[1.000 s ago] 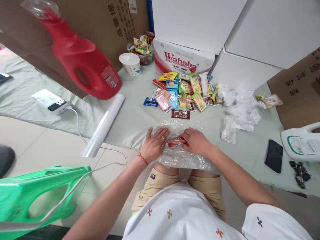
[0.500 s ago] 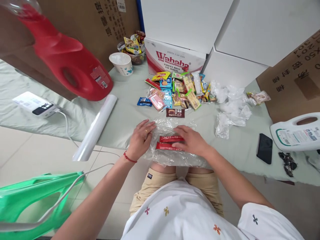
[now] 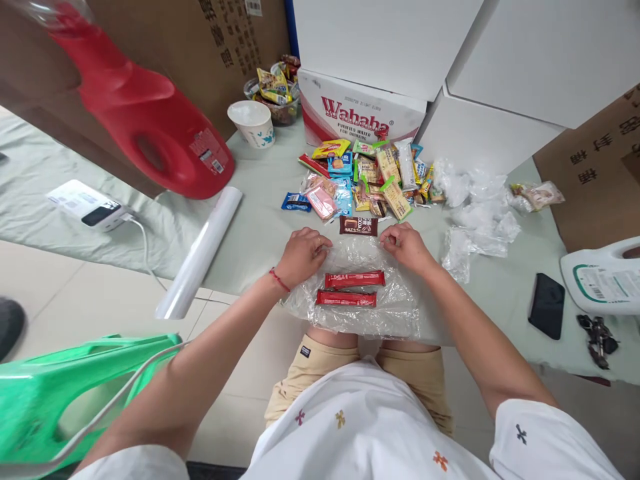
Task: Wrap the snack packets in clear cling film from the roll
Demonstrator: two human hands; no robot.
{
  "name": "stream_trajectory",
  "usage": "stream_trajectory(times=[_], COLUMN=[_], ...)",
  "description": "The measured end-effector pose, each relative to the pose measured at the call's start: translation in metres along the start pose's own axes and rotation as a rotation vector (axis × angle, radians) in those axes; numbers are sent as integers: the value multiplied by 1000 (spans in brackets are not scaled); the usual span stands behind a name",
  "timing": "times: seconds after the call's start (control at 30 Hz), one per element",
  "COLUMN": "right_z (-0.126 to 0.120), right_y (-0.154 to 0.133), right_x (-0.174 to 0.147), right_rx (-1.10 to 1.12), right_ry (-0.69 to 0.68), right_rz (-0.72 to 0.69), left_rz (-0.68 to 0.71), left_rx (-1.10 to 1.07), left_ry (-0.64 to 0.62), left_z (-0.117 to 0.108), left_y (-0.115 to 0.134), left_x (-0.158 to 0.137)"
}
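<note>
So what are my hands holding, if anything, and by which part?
Your left hand and right hand appear to pinch the clear plastic film by its far edge; the two red packets lie unheld.

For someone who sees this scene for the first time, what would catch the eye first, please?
Most likely the big red bottle at the upper left, then the colourful pile of wrapped snacks before the Wahaha box. Nearer the person, two red packets lie on clear plastic film, with the left hand and right hand by its far corners.
</note>
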State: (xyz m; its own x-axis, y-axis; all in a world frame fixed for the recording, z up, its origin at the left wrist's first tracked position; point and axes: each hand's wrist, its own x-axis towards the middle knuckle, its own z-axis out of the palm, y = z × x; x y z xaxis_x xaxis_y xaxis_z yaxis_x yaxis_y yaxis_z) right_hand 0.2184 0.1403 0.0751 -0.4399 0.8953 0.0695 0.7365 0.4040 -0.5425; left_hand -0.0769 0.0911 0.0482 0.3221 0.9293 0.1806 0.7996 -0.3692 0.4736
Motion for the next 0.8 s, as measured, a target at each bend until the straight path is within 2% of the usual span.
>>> stream_trajectory(times=[0.1,0.17,0.27,0.33,0.4,0.5,0.57,0.7,0.8], right_z=[-20,-28,-25,-17,-9,-5,-8,-21,-24], right_y=[-7,-9,-5,-4,-6,-17,-22,-16,-8], right_x=[-29,-51,-66,-59,-43,-23,-25,-68,-114], right_rx=[89,92,45,-9,-38,-61,-111,-158,-136], right_ry=[20,-31,11,72,15,-203,-275,-369,-341], right_rz=[-264,-355,-347,-318,-347,-452,-494,-502,-430], left_rz=[216,340,432,444,436,436,445,454,456], left_rx=[-67,-101,-124,-121,-99,-16,40,-1,-81], left_ry=[64,83,101,131,145,66,-40,-238,-283], left_z=[-14,-18,-15,-11,-10,-13,-15,-12,-7], left_y=[9,17,28,32,34,37,38,37,33], left_x=[-24,-44,-66,-71,-71,-70,-75,-97,-115])
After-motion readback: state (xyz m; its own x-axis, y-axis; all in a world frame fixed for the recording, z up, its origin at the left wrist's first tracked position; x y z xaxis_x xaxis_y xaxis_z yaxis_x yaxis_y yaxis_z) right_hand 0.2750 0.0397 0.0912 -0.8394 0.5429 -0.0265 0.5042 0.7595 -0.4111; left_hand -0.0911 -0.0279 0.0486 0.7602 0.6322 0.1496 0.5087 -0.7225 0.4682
